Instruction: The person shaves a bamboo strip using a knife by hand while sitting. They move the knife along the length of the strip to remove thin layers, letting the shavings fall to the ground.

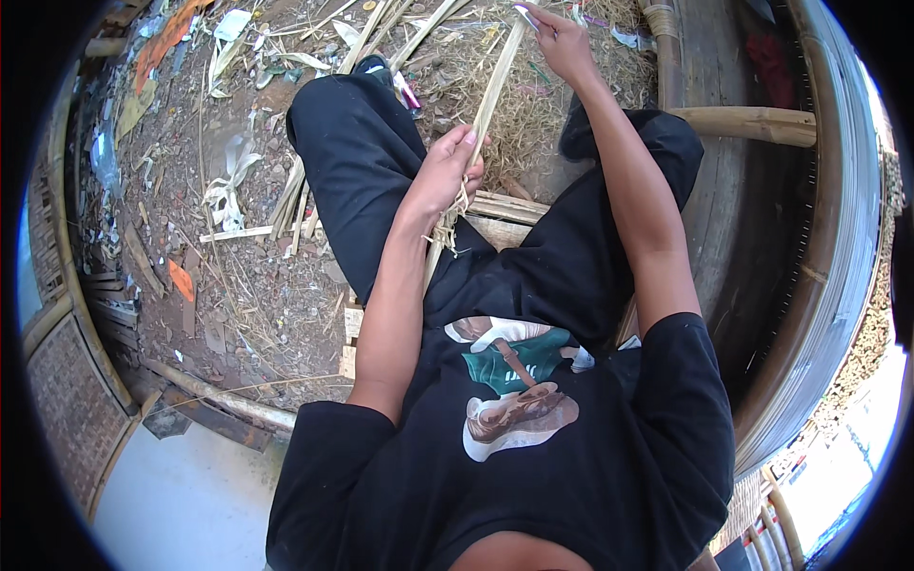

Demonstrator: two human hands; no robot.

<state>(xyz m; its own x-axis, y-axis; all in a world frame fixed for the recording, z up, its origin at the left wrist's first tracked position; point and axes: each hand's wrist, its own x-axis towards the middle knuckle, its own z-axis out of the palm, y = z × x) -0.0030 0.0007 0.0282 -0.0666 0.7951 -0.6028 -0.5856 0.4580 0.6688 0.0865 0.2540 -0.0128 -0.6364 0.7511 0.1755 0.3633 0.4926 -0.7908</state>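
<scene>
Strip: a long, flat, pale strip (pixel 497 90) is held between the legs. Its long axis is laid from the lap outward, leaning to the person's right toward the far end. Lower part is seen below the left hand, partly masked by the wrist

Grip: the strip is clasped at about mid-length by the left hand (pixel 446 173), fingers curled, thumb laid along it. At the strip's far end, a small pale thing is pinched by the right hand (pixel 564 48); its kind cannot be made out, and contact with the strip cannot be told

Key relation, as judged: the hands are set one beyond the other along the strip, a long bare run between them. The far end is nearer the right hand, the lap end nearer the left

Around the strip: curled shavings (pixel 457 214) are bunched on it just below the left hand. Dry straw (pixel 543 128) is strewn to its right. A wooden block (pixel 500 231) is seen right of its lower part. Further off to its left, loose sticks (pixel 288 200) are scattered on the dirt
</scene>
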